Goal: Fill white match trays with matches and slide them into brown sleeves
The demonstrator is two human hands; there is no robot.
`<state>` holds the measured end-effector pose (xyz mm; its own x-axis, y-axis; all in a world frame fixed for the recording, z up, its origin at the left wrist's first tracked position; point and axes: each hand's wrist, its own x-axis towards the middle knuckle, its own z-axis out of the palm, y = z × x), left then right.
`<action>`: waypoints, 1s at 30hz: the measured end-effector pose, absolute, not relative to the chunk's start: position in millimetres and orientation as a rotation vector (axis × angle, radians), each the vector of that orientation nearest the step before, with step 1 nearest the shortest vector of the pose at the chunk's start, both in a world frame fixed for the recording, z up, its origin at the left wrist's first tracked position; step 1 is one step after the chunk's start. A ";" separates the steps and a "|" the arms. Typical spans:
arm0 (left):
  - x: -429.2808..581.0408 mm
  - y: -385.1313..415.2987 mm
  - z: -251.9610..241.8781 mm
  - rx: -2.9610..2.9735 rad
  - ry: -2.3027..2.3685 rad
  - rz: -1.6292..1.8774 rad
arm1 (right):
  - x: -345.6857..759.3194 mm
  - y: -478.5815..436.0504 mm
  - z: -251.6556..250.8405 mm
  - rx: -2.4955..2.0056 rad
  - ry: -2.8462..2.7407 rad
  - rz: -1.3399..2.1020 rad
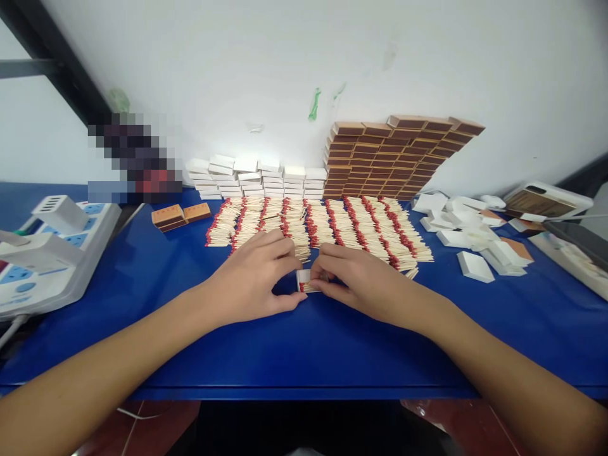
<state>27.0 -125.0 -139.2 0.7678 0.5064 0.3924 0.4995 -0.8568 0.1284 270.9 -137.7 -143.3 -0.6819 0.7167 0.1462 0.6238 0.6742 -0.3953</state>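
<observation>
I have the small white tray at the centre of the frame, lying on the blue table with some red-tipped matches inside, their heads at its left end. My left hand grasps the tray's left end, thumb at the near corner and fingers curled at the far side. My right hand has its fingertips bunched over the tray's right part, hiding it; I cannot tell whether they pinch matches, the tray or nothing. Just beyond both hands, the loose matches spread in slanting rows across the middle of the frame. Behind these I see stacked trays left of centre and, right beside them, a taller stack of brown boxes, both near the pale wall. Orange boxes lie left of the rows, and a power strip with plugs sits at the left edge. On the right I see scattered trays, with a phone propped beyond them toward the right edge.
</observation>
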 end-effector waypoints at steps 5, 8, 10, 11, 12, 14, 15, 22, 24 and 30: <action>26.5 -125.8 -139.0 2.920 0.850 0.640 | 270.7 -139.1 -143.0 -1.061 -2.625 0.408; 26.5 -126.4 -138.3 2.909 0.853 0.636 | 272.2 -140.2 -137.4 -1.045 -2.571 0.421; 26.5 -126.7 -137.9 2.911 0.849 0.635 | 276.3 -139.5 -132.1 -1.055 -2.516 0.408; 26.5 -126.7 -137.8 2.914 0.846 0.637 | 279.4 -138.3 -129.8 -1.068 -2.487 0.384; 26.5 -126.8 -137.8 2.920 0.840 0.642 | 283.0 -136.5 -128.2 -1.084 -2.461 0.346; 26.2 -126.7 -137.7 2.937 0.824 0.655 | 290.9 -130.8 -127.6 -1.126 -2.424 0.235; 26.0 -126.7 -137.7 2.946 0.813 0.660 | 294.8 -127.2 -128.8 -1.152 -2.417 0.175; 24.6 -126.7 -136.6 2.966 0.783 0.659 | 306.4 -108.0 -145.8 -1.317 -2.509 0.104; 24.7 -126.8 -136.6 2.967 0.786 0.653 | 305.9 -106.6 -147.9 -1.318 -2.522 0.116; 25.2 -125.6 -138.8 2.935 0.827 0.609 | 302.5 -105.6 -150.7 -1.282 -2.562 0.071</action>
<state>25.2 -125.6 -138.8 0.7819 0.5080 0.3614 0.4954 -0.8582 0.1346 302.5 -105.6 -150.7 -0.5696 0.7915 0.2215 0.7782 0.6061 -0.1648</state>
